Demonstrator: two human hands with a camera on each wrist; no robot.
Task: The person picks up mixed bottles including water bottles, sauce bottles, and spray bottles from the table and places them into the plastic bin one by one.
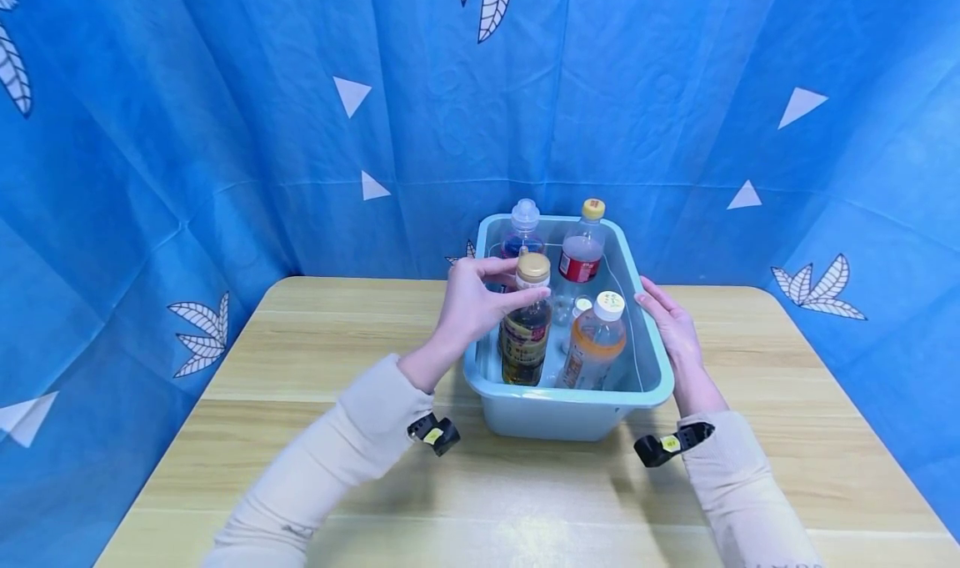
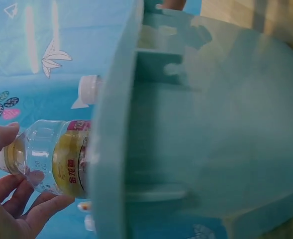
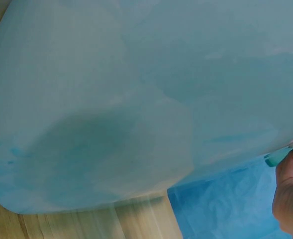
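Note:
In the head view a light-blue plastic basin (image 1: pixel 558 414) stands on the table with several bottles inside. My left hand (image 1: pixel 480 297) holds a clear bottle (image 1: pixel 525 334) with a gold cap, thumb and fingers about its neck. This bottle is upright at the basin's near left, with dark liquid low inside; the left wrist view shows its yellow label (image 2: pixel 69 167). My right hand (image 1: pixel 675 326) grips the basin's right rim, some fingers hidden. Close to the left hand's bottle leans an orange-labelled bottle (image 1: pixel 596 343) with a white cap.
At the basin's back are a bottle with a yellow cap and red label (image 1: pixel 581 255) and one with a translucent cap (image 1: pixel 525 218). A small white cap (image 1: pixel 582 305) shows between the bottles. The wooden table (image 1: pixel 315 343) meets a blue patterned curtain (image 1: pixel 465 126) behind.

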